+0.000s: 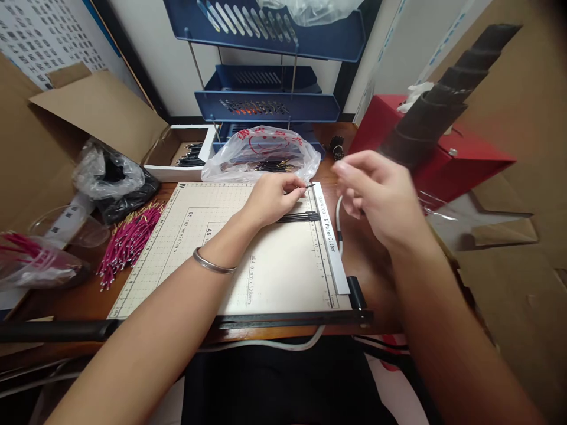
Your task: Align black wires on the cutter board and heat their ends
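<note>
My left hand (pixel 277 198) reaches over the far right part of a cream paper cutter (pixel 283 277), thumb and fingers pinched on a thin black stick (pixel 310 186). Just nearer to me, a small row of similar black sticks (pixel 297 217) lies flat on the board, with their right ends by the white edge strip. To the right of the cutter my right hand (pixel 372 192) is raised, its fingers curled and the thumb pressed toward the index finger. It is slightly blurred, and whatever the fingertips may hold cannot be made out. A silver bangle circles the left wrist.
A plastic bag (pixel 266 153) with black sticks lies behind the cutter, before blue shelves (pixel 266 106). Magenta sticks (pixel 130 242) lie at left, beside an open carton (pixel 155 171). The cutter's black handle (pixel 57 330) extends left. A red box (pixel 469 156) stands at right.
</note>
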`<state>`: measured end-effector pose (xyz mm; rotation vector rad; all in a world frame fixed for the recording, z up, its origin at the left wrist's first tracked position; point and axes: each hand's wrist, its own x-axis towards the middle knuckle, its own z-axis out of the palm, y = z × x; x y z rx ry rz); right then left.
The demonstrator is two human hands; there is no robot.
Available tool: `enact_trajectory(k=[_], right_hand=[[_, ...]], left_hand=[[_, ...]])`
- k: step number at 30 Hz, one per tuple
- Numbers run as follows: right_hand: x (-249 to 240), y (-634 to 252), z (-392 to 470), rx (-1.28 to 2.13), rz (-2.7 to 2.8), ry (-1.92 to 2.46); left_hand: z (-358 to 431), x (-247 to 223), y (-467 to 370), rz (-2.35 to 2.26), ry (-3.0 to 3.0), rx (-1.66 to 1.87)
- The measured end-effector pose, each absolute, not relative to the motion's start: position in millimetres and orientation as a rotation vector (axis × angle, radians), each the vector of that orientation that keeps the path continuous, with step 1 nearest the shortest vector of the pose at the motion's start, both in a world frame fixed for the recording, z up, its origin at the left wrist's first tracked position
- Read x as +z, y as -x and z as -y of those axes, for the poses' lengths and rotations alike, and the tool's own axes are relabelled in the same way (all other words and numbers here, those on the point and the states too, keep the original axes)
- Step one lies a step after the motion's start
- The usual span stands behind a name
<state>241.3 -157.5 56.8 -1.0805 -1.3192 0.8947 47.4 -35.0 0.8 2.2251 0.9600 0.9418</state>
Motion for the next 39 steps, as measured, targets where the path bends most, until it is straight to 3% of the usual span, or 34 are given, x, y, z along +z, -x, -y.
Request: enact_trajectory(k=[6, 14, 39], right_hand=[[24, -245, 54, 0.565, 1.568, 1.316], [2, -244, 72, 0.651, 1.682, 1.335], [-3, -254, 78, 0.667, 1.72, 1.245]], left_hand=[[39, 5, -45, -0.925, -2.221, 0.959], [39, 2, -45, -0.896, -2.206, 0.99], [42, 9, -44, -0.878, -2.25, 0.988]])
